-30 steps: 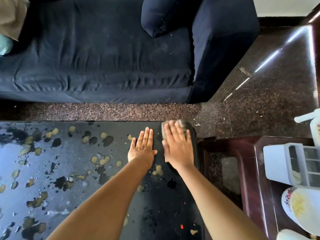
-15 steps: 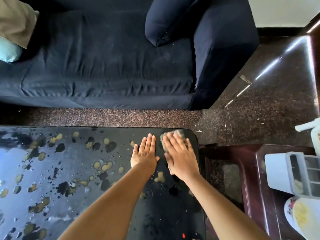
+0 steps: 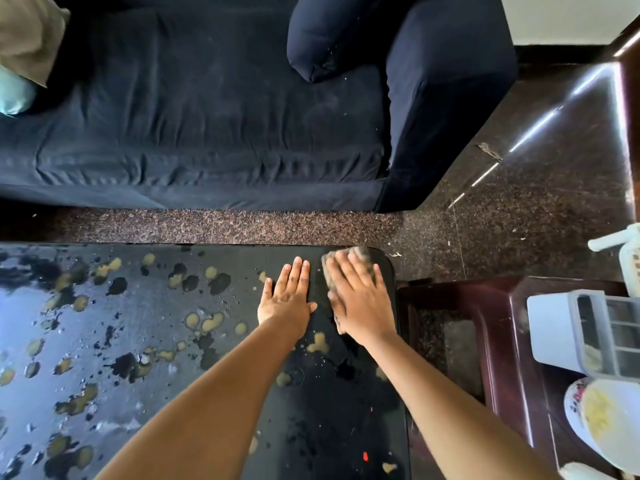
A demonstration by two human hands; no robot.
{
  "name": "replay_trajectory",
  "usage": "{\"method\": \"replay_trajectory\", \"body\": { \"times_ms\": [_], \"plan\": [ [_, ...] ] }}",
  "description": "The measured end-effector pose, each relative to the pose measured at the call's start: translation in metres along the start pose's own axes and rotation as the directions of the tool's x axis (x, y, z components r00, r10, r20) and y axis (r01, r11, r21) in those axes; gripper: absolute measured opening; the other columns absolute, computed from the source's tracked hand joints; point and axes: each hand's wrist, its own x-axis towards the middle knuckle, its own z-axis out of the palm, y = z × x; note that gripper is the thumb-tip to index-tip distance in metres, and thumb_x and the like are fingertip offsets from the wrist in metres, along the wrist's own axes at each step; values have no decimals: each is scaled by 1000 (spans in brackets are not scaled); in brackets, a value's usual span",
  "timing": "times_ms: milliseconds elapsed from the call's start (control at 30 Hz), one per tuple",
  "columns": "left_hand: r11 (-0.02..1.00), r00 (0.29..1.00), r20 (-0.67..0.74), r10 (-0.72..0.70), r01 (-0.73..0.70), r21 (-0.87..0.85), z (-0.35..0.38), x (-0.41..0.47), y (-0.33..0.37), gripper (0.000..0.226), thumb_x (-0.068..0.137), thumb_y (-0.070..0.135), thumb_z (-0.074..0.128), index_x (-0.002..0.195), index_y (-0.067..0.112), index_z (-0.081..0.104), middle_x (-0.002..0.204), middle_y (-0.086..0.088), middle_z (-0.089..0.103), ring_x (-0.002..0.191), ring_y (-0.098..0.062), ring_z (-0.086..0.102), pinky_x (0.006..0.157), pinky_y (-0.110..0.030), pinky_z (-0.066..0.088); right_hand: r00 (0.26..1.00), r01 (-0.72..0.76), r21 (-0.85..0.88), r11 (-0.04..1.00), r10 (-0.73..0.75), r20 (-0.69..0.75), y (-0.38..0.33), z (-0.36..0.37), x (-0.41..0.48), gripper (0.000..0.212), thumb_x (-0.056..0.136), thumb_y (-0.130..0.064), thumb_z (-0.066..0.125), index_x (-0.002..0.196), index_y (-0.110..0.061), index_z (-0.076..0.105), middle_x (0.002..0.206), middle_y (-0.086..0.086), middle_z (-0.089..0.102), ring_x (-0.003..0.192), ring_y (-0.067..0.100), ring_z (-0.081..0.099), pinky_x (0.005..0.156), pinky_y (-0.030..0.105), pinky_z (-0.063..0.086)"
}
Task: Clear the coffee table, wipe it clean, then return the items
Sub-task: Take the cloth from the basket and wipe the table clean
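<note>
head view: right hand (image 3: 360,303) flat on cloth (image 3: 361,253), coffee table (image 3: 156,323) corner

We see the coffee table (image 3: 329,427): glossy black top, rounded corners, wet-looking, spattered with yellowish blobs, densest on the left. A grey-tan cloth (image 3: 362,253) lies flat at the far-right corner, mostly covered by the right hand (image 3: 360,299) pressing on it. Probably a rag, could be a sponge.

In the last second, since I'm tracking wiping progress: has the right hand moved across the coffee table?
No. The right hand still presses the cloth at the far right corner of the coffee table, as before.
</note>
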Motion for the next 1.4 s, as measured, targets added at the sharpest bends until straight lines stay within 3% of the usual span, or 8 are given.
{"method": "replay_trajectory", "body": {
  "times_ms": [133, 267, 367, 567, 767, 1000, 1233, 1400],
  "plan": [
    [1000, 1000, -24, 12, -13, -21, 2, -1, -1, 73, 103, 39, 27, 144, 20, -29, 152, 6, -34, 143, -13, -23, 117, -39, -8, 931, 359, -66, 931, -353, 92, 40, -5, -38, 59, 92, -41, 38, 149, -31, 27, 156, -9, 26, 145, 12, 19, 112, 48, 30],
    [1000, 998, -62, 28, -28, -6, 5, -1, -3, 72, 103, 40, 27, 145, 19, -27, 153, 5, -33, 144, -14, -22, 118, -39, -7, 971, -237, 23, 971, 237, -37, 18, 0, -5, 59, 91, -40, 35, 149, -28, 28, 155, -6, 28, 145, 17, 20, 112, 53, 27],
    [999, 995, -95, 37, -39, -14, 8, 0, -4, 72, 103, 40, 28, 147, 19, -25, 154, 5, -31, 144, -14, -21, 118, -38, -7, 928, -368, 72, 927, 371, -40, -11, 0, 22, 60, 91, -39, 36, 148, -22, 32, 153, 1, 33, 143, 24, 26, 110, 54, 26],
    [999, 990, -131, 48, -51, -15, 7, -1, -3, 72, 103, 38, 29, 148, 17, -22, 156, 2, -28, 145, -16, -18, 118, -37, -7, 958, 281, -60, 958, -276, 74, 23, 0, -55, 60, 93, -40, 40, 150, -29, 25, 157, -7, 24, 146, 14, 16, 112, 49, 29],
    [999, 992, -111, 51, -52, -9, 8, -1, -4, 71, 103, 39, 28, 148, 18, -23, 156, 3, -28, 146, -16, -18, 119, -38, -5, 921, -386, 42, 921, 388, -43, -3, 2, -48, 60, 90, -40, 33, 147, -24, 33, 155, -3, 29, 143, 19, 24, 111, 52, 25],
    [996, 992, -110, 61, -68, -63, 9, -1, -8, 72, 102, 40, 31, 149, 21, -20, 157, 6, -26, 146, -15, -18, 117, -40, -7, 986, 164, -64, 984, -160, 52, 1, 9, -121, 63, 91, -39, 43, 150, -29, 26, 158, -7, 21, 145, 14, 18, 111, 51, 31],
    [974, 921, -387, 48, -129, -184, 31, -49, -1, 65, 102, 29, 36, 153, 18, -2, 161, 0, -5, 148, -18, -8, 118, -38, -7, 898, -433, 70, 899, 436, -51, -41, 12, -107, 60, 90, -40, 34, 148, -24, 32, 154, -3, 30, 143, 19, 27, 110, 51, 25],
    [963, 858, -506, 89, -204, -178, 115, -134, -8, 61, 86, 17, 58, 144, 9, 40, 152, -9, 35, 142, -25, 28, 119, -37, 8, 994, 108, -26, 994, -107, 24, -24, 10, -155, 59, 94, -39, 39, 150, -29, 26, 157, -9, 23, 145, 12, 20, 111, 47, 27]
  ]
}}
